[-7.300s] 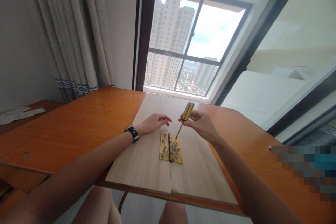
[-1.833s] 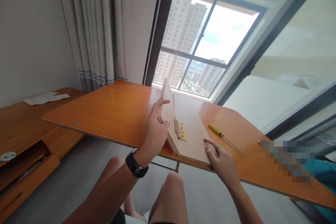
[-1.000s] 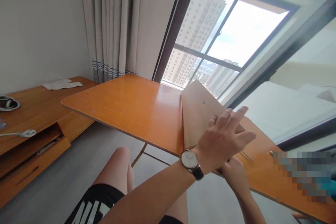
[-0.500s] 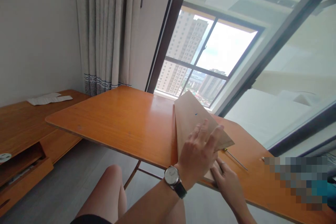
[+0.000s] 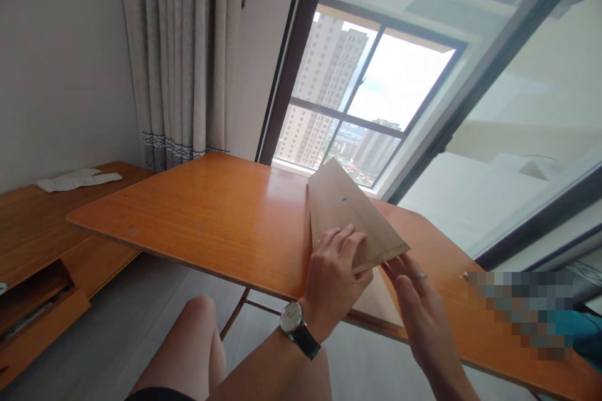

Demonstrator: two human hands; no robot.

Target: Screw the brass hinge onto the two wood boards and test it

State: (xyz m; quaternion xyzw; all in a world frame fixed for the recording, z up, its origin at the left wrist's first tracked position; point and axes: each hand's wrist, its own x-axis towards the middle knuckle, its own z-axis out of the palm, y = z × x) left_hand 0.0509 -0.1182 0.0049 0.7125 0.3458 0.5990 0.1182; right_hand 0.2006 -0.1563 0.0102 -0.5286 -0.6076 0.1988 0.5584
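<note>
Two pale wooden boards joined along one edge lie folded at the near edge of the orange table. The upper board slants over the lower board, leaving a gap on the right. My left hand, with a wristwatch, grips the near end of the upper board, fingers on top. My right hand, wearing a ring, is open with fingers stretched toward the gap between the boards. The hinge and the screwdriver are hidden.
A low wooden side unit with white papers stands at the left. Curtains hang behind it. A large window lies beyond the table. My bare knee is below the table edge.
The screwdriver was laid down and the left board was swung up and over onto the right one. In the last half second my right hand slid out from under it and opened.
</note>
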